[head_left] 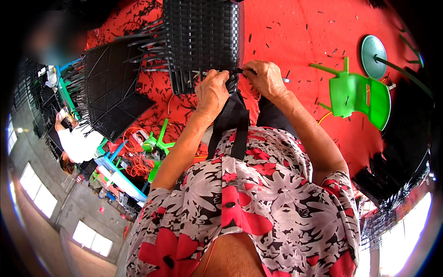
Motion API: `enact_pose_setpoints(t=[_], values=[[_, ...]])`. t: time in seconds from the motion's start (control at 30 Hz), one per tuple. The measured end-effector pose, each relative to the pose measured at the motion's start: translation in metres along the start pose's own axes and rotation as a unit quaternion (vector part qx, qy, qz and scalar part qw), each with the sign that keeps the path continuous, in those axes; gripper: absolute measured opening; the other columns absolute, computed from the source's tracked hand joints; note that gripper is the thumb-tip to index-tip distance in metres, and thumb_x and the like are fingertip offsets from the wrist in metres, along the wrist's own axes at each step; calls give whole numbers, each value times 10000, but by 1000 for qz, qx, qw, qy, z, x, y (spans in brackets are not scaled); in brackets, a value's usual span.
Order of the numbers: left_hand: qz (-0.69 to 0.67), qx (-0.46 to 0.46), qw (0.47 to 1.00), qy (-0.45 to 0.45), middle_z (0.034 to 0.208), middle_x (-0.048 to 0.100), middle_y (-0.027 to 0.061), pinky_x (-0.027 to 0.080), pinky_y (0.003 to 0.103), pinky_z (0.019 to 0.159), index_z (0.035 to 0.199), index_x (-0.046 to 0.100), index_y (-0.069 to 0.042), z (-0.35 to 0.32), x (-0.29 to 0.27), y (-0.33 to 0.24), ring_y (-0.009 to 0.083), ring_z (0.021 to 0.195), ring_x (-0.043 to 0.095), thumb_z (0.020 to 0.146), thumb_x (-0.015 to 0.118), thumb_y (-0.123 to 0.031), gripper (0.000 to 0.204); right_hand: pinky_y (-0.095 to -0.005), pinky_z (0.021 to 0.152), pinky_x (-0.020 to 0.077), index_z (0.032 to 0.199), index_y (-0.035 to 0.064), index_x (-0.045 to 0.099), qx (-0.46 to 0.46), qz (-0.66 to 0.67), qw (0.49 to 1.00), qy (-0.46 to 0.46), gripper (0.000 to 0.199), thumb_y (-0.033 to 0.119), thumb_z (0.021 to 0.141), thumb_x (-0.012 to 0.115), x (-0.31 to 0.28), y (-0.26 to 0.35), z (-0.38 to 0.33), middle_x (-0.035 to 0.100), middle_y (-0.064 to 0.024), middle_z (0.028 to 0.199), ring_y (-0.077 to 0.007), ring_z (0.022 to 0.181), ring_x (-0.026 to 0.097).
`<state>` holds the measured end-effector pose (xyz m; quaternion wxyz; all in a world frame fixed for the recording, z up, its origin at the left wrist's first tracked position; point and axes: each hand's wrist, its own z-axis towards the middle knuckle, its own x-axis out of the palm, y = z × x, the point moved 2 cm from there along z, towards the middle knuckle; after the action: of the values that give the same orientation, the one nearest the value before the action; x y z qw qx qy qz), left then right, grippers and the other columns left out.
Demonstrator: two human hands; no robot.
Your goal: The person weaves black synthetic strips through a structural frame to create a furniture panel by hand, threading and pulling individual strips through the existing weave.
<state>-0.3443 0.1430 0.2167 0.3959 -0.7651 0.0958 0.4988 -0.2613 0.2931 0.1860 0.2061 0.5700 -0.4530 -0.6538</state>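
A dark woven panel [200,41] of flat black plastic strips stands right in front of me, with loose strip ends fanning out from its left side. At its near lower edge, my left hand [212,93] is closed, its fingertips pressed round a strip by the corner. To the right of it, my right hand [266,79] pinches a short black strip [237,71] that runs between the two hands. A small pale, shiny end [286,80] shows beside my right hand; I cannot tell what it belongs to. Both fingertips are partly hidden.
Another black woven piece [110,83] with loose strip ends stands at left. A green plastic chair [341,97] and a round-topped stool [373,56] are at right. Strip scraps litter the red floor [300,27]. Orange cords [138,159] lie at left, near a person in white [80,143].
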Motion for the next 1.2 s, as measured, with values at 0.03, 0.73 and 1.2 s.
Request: enact_pose_setpoints(t=[0.03,0.73,1.2], values=[[-4,-4,1000,2,826,598,111,484,380,683,977,677,-48,1,-1,-1,318,772,612,788,625,-38,196,-393,608,506,822,41,658,16,-9,1000,6,105,125,761,638,-2,2,2,642,-130,705,-317,667,636],[-31,-28,999,-31,764,572,96,466,356,647,959,691,-71,-2,2,1,291,725,599,784,663,-102,180,-362,627,508,780,-35,664,254,168,952,10,224,179,724,628,6,11,-8,652,-171,666,-272,622,652],[-54,-36,998,-27,798,598,83,476,335,662,973,692,-73,-3,1,4,268,743,613,771,685,-113,206,-331,597,495,782,-38,641,277,194,940,-41,202,161,763,615,10,15,-23,645,-152,654,-224,615,649]])
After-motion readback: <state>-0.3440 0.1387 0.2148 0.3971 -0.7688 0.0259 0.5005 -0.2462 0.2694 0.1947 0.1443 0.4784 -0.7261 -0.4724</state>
